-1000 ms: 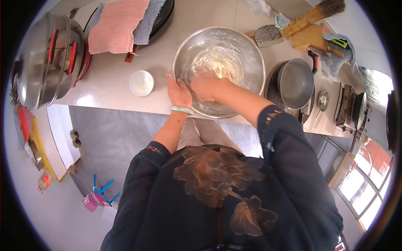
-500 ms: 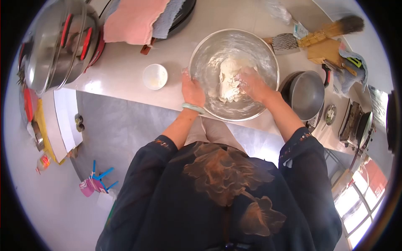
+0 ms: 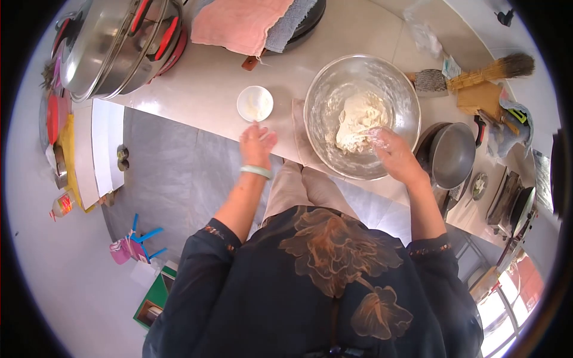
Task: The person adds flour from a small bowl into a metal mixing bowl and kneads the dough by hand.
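Observation:
A large steel mixing bowl (image 3: 316,122) stands on the counter with a rough, floury lump of dough (image 3: 360,116) inside. My right hand (image 3: 397,154) is over the bowl's near right rim, its flour-dusted fingers loosely bent at the dough's edge. Whether the fingertips press into the dough is hard to see. My left hand (image 3: 256,146), with a pale bangle on its wrist, is off the bowl at the counter's front edge. Its fingers are apart and hold nothing, pointing at a small white bowl (image 3: 255,103) with pale residue in it; the fingertips are just at its near rim.
A steel steamer pot (image 3: 113,51) stands at the left, and a pink cloth (image 3: 236,24) lies at the back. To the right are a grey pan (image 3: 453,155), a straw brush (image 3: 495,70) and a wooden knife block (image 3: 479,100). A folded cloth (image 3: 300,134) lies beside the mixing bowl.
My left hand has let go of the mixing bowl's rim and moved left to the small white bowl. My right hand has drawn back toward the near right rim. The whole view has shifted.

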Demonstrator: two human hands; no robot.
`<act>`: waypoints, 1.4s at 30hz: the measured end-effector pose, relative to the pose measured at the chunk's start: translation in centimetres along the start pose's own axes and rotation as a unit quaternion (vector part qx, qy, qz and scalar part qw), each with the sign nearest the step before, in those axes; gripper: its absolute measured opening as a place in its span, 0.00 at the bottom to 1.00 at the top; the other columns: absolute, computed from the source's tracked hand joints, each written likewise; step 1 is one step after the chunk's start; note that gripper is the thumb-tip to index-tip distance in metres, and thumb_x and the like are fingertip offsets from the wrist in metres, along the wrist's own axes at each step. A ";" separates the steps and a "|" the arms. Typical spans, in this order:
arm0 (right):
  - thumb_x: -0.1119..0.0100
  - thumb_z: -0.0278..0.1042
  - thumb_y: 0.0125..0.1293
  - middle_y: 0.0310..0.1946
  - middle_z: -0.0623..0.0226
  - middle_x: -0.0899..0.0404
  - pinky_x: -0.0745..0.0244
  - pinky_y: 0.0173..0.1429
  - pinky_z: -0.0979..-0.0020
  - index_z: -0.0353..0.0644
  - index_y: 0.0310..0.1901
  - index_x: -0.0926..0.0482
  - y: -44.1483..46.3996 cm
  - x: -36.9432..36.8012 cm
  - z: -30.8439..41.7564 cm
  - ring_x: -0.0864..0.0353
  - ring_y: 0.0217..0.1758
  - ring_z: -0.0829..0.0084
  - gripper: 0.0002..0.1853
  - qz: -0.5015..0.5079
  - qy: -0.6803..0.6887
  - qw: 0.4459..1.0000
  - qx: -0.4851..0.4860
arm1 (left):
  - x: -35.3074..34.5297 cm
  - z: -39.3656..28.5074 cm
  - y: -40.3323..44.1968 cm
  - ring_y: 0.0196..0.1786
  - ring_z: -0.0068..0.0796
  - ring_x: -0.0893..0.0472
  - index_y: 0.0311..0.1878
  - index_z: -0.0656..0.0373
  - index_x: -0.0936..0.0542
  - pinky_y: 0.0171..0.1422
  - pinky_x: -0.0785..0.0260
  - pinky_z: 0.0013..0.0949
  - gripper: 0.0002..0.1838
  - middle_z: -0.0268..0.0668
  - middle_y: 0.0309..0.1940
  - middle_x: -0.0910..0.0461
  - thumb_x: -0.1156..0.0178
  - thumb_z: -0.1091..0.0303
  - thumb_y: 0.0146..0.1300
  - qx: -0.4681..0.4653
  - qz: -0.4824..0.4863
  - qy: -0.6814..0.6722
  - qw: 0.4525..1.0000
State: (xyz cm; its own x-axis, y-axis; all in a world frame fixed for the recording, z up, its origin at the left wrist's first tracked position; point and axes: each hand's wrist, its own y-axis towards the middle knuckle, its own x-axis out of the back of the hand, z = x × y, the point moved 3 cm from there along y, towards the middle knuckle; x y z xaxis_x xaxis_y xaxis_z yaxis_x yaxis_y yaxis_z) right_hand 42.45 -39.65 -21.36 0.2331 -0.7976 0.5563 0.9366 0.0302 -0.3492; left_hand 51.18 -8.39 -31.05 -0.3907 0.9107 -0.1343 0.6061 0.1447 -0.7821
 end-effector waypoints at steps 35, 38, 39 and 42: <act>0.61 0.35 0.75 0.55 0.53 0.26 0.24 0.60 0.56 0.32 0.58 0.31 4.5 -5.5 -3.8 0.23 0.55 0.57 0.18 -0.287 0.831 0.462 -0.119 | -20.1 0.0 -9.5 0.42 0.45 0.19 0.61 0.51 0.25 0.40 0.23 0.37 0.34 0.43 0.49 0.23 0.42 0.86 0.47 -0.732 0.391 0.440 0.343; 0.56 0.32 0.73 0.50 0.55 0.24 0.22 0.56 0.58 0.34 0.55 0.29 4.5 -5.0 -4.2 0.22 0.53 0.59 0.14 -0.247 0.811 0.512 -0.137 | -20.8 -1.4 -8.7 0.42 0.43 0.19 0.63 0.59 0.29 0.42 0.24 0.34 0.32 0.47 0.52 0.25 0.48 0.86 0.51 -0.725 0.329 0.451 0.403; 0.54 0.28 0.72 0.46 0.58 0.23 0.20 0.53 0.61 0.35 0.53 0.29 4.7 -5.4 -6.1 0.20 0.51 0.61 0.12 -0.225 0.793 0.553 -0.124 | -20.9 -1.7 -8.4 0.42 0.42 0.19 0.64 0.62 0.32 0.42 0.24 0.33 0.31 0.48 0.52 0.26 0.52 0.86 0.52 -0.715 0.287 0.446 0.455; 0.53 0.24 0.70 0.42 0.61 0.23 0.20 0.51 0.64 0.36 0.50 0.28 3.2 -2.3 -5.2 0.19 0.47 0.63 0.10 -0.240 0.659 0.695 -0.157 | -20.1 -2.8 -7.0 0.45 0.38 0.20 0.67 0.67 0.38 0.43 0.24 0.31 0.32 0.48 0.56 0.28 0.60 0.86 0.54 -0.574 0.235 0.387 0.682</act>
State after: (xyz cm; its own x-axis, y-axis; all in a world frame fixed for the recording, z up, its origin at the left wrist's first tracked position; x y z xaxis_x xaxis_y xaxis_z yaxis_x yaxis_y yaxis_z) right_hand 43.52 -40.83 -27.72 -0.7227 -0.5350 -0.4375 0.6724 -0.3982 -0.6239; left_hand 56.71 -26.61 -21.20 0.2475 0.8281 0.5030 0.8555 -0.4304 0.2877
